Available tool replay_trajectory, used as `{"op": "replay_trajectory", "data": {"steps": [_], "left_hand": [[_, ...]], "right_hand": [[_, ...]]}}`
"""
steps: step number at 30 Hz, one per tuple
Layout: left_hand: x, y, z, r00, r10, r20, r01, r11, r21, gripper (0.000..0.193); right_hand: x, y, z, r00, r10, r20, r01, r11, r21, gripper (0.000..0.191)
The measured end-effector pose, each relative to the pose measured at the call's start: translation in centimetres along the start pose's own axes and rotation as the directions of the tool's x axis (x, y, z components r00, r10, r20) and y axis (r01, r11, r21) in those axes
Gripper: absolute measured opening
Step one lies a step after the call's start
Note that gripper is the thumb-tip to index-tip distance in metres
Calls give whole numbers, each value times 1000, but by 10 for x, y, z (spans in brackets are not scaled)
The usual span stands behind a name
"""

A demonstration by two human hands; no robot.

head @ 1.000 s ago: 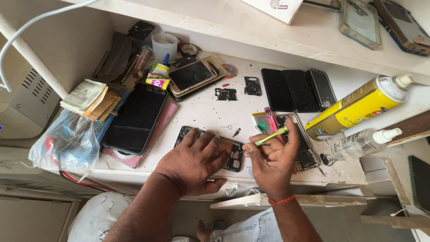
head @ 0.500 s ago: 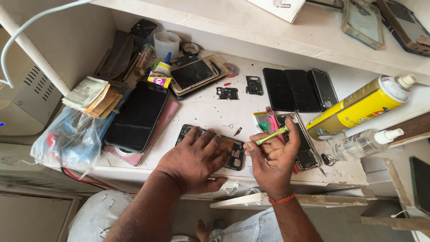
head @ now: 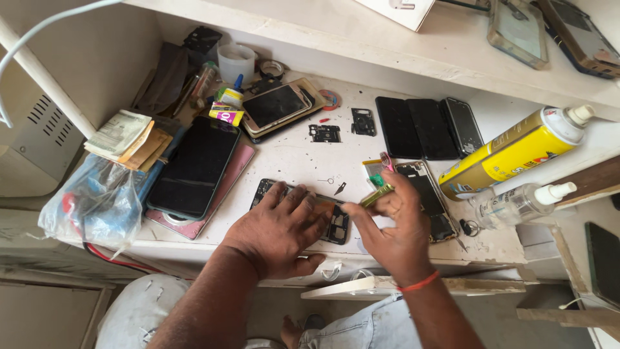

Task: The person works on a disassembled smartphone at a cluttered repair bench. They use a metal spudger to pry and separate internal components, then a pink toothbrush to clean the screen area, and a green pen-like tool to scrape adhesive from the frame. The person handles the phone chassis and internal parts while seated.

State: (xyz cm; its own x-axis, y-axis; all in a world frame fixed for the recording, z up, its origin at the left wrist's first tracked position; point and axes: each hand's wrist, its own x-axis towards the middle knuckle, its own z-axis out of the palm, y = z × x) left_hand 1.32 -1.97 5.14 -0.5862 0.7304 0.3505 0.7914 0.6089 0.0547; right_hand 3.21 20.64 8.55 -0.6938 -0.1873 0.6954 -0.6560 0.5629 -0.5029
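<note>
White table [head: 290,161] carried an opened phone [head: 336,223] near its front edge. Left hand [head: 281,229] lay flat on the phone, fingers spread and released, pinning it. Right hand [head: 394,236], at the phone's 3 o'clock, had its fingers pinched on a thin green tool [head: 376,194]. A yellow can [head: 510,152] lay at 2 o'clock, a big dark phone [head: 194,168] at 10 o'clock

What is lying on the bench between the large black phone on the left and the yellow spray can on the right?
In the head view, the opened phone under both hands, the left hand, the right hand with a small green tool, and another opened phone lie between the large black phone and the yellow spray can.
</note>
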Motion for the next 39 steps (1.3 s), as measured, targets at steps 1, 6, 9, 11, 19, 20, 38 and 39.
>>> {"op": "replay_trajectory", "data": {"steps": [1, 6, 9, 11, 19, 20, 38, 39], "left_hand": [[0, 0, -1, 1000, 2, -18, -2, 1000, -2, 71], [0, 1, -1, 999, 5, -33, -5, 1000, -2, 71], [-1, 1, -1, 999, 9, -40, -9, 1000, 10, 72], [-1, 0, -1, 999, 14, -42, -14, 1000, 5, 71], [-1, 0, 0, 999, 13, -47, -13, 1000, -5, 72], [-1, 0, 0, 999, 13, -44, -14, 1000, -13, 73], [-1, -1, 0, 995, 26, -96, -28, 999, -16, 70], [-3, -1, 0, 994, 23, -102, -25, 999, -26, 71]], "right_hand": [[2, -4, -4, 999, 23, 25, -24, 999, 39, 67], [21, -22, -16, 989, 120, 88, -121, 993, 4, 41], [37, -35, -25, 922, 350, 169, -246, 863, -442, 25], [49, -42, -33, 937, 206, 283, -118, 947, -300, 18], [66, -62, -33, 865, 383, 325, -126, 792, -597, 22], [68, -61, -33, 886, 326, 331, -115, 844, -524, 17], [64, -60, -26, 883, 260, 391, -139, 940, -310, 35], [63, -61, -25, 933, 1, 360, 7, 1000, -20, 40]]}}
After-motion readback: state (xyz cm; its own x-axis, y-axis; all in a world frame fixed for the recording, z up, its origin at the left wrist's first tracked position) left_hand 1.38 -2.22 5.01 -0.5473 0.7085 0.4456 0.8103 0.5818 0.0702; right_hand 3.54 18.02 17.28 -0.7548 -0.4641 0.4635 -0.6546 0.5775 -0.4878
